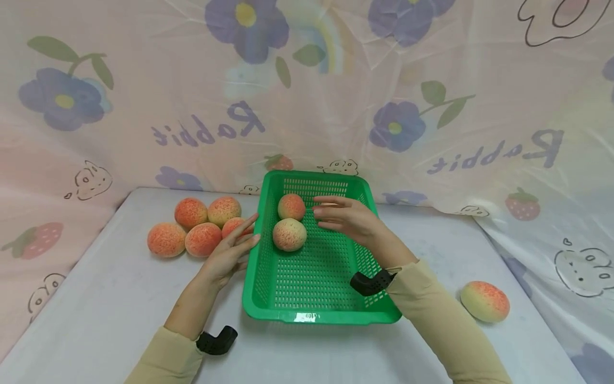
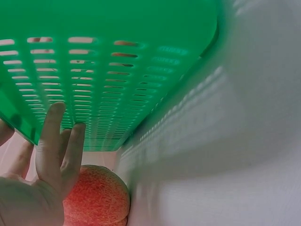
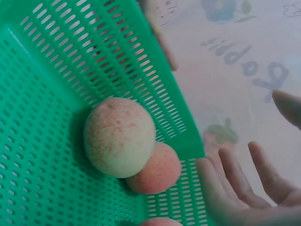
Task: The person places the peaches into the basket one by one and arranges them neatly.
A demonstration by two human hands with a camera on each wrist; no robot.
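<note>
A green plastic basket (image 1: 321, 319) stands in the middle of the table. Two peaches (image 1: 289, 234) lie against its left side, one pale and speckled, one redder; in the right wrist view a further peach (image 3: 161, 221) peeks in at the lower edge. My left hand (image 1: 229, 257) touches the basket's left rim with extended fingers; its fingertips lie along the slotted wall in the left wrist view. Over the basket's right half hovers my right hand (image 1: 352, 220), fingers spread a little and nothing in them, just right of the peaches.
Several peaches (image 1: 166, 239) are grouped on the table left of the basket, one partly behind my left hand. Another peach (image 1: 485, 301) lies alone at the right, beside my right sleeve. A patterned cloth (image 1: 307, 106) hangs behind the table.
</note>
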